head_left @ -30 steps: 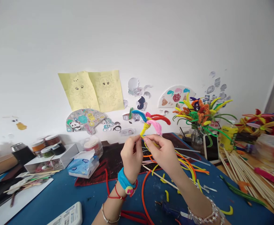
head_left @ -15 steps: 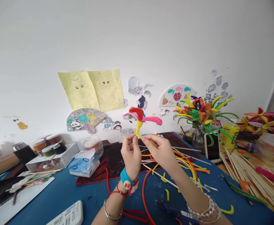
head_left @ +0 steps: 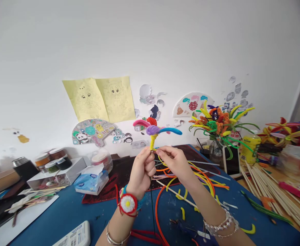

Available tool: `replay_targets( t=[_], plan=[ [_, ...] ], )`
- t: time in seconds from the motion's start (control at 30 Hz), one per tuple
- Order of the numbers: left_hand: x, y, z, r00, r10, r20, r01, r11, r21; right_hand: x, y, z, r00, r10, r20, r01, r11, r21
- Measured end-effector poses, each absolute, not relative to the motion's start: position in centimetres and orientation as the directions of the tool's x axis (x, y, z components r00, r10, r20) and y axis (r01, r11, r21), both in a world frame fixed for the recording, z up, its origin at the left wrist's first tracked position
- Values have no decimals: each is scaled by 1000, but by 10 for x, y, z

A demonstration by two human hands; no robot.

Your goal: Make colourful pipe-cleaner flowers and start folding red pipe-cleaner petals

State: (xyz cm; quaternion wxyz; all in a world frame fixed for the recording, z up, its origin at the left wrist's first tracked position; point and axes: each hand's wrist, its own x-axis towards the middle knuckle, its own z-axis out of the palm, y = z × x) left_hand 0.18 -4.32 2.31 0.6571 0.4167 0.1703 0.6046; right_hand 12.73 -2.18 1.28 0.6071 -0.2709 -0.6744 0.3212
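Observation:
My left hand (head_left: 143,167) is closed around the stem of a pipe-cleaner flower, just under its base. The flower has pink, red, purple and blue petals (head_left: 153,130) and a yellow coiled base (head_left: 153,140). A thin dark stem (head_left: 152,205) runs down below my left fist. My right hand (head_left: 172,159) pinches a yellow pipe cleaner (head_left: 161,159) that leads from the base; its fingertips are close beside my left thumb. Part of the yellow strand is hidden behind my right fingers.
Loose orange and yellow pipe cleaners (head_left: 211,186) lie on the blue table (head_left: 108,218). A glue gun (head_left: 188,232) rests near the front. Wooden sticks (head_left: 270,191), a phone (head_left: 232,160) and a vase of flowers (head_left: 216,150) are at right. A tissue pack (head_left: 91,181) stands left.
The flower has turned on its stem, so purple and blue petals now face me. My left wrist has rotated, and the dark stem shows below the fist. My right hand stays at the base.

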Motion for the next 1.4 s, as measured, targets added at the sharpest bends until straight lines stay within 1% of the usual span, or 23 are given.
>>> replay_targets(
  t=[0.07, 0.13, 0.17, 0.23, 0.3, 0.4, 0.57, 0.7, 0.77, 0.87, 0.97, 1.1, 1.27, 1.33, 1.4],
  plan=[
    [-1, -43, 24, 332, 917, 221, -671, 65, 739, 129, -21, 13, -126, 756, 642, -42, 643, -765],
    [-4, -40, 24, 454, 871, 185, -662, 191, 725, 131, -20, 14, -123, 764, 634, -47, 633, -773],
    [-5, -39, 24, 499, 848, 179, -654, 233, 720, 132, -21, 15, -118, 768, 630, -42, 630, -776],
    [-7, -37, 23, 537, 824, 184, -646, 260, 717, 133, -22, 16, -113, 768, 630, -27, 631, -775],
    [-9, -35, 23, 522, 829, 202, -647, 230, 727, 134, -24, 17, -120, 761, 637, -9, 641, -768],
    [-10, -34, 23, 478, 843, 247, -639, 141, 757, 135, -28, 19, -125, 750, 649, 31, 657, -753],
    [-9, -36, 26, 450, 843, 294, -607, 47, 793, 138, -32, 22, -96, 742, 663, 126, 670, -732],
    [-8, -37, 28, 400, 852, 338, -562, -64, 825, 140, -33, 21, -83, 750, 656, 222, 656, -722],
    [-8, -37, 28, 375, 863, 338, -538, -95, 838, 139, -33, 20, -102, 754, 649, 257, 650, -715],
    [-10, -36, 27, 317, 894, 317, -507, -123, 853, 137, -34, 19, -183, 751, 635, 292, 658, -694],
    [-11, -36, 27, 249, 914, 320, -512, -156, 845, 136, -35, 20, -245, 736, 631, 307, 676, -670],
    [-9, -39, 28, 218, 918, 331, -510, -182, 841, 136, -36, 21, -266, 720, 641, 314, 693, -648],
    [-10, -40, 30, 146, 949, 281, -515, -169, 840, 135, -36, 19, -317, 719, 618, 343, 695, -632],
    [-11, -40, 29, 149, 949, 279, -522, -165, 837, 134, -36, 18, -313, 719, 620, 343, 695, -632],
    [-11, -39, 29, 180, 942, 282, -531, -149, 834, 133, -37, 19, -271, 718, 641, 331, 695, -638]
  ],
)
